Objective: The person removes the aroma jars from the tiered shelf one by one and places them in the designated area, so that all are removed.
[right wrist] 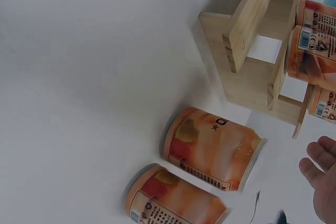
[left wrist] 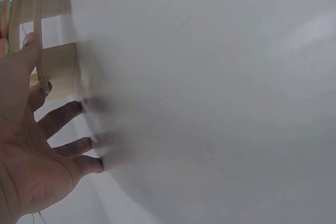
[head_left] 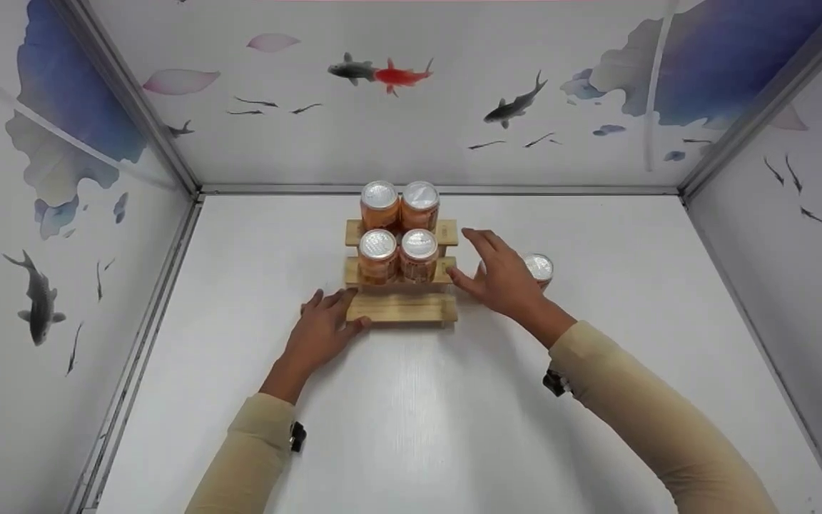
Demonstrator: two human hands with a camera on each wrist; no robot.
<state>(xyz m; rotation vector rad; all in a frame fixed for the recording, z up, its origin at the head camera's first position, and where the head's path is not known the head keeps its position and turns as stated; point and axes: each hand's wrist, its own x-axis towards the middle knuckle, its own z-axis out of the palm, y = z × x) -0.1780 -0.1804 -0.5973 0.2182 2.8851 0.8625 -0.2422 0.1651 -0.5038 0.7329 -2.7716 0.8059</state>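
A three-step wooden rack stands on the white table. Two orange cans with silver lids stand on its top step, among them the right one. Another pair, including a left can, occupies the middle step; the lowest step is bare. At that lowest step's left end, my left hand holds the plank between thumb and index finger, other fingertips against the table. My right hand, fingers spread and holding nothing, hovers beside the rack's right side. Below it, the right wrist view shows two more cans, one nearer the rack.
The outer loose can stands on the table, right of my right hand. White panels printed with fish and lotus patterns enclose the back and both sides. A metal rail runs along the table's rear edge.
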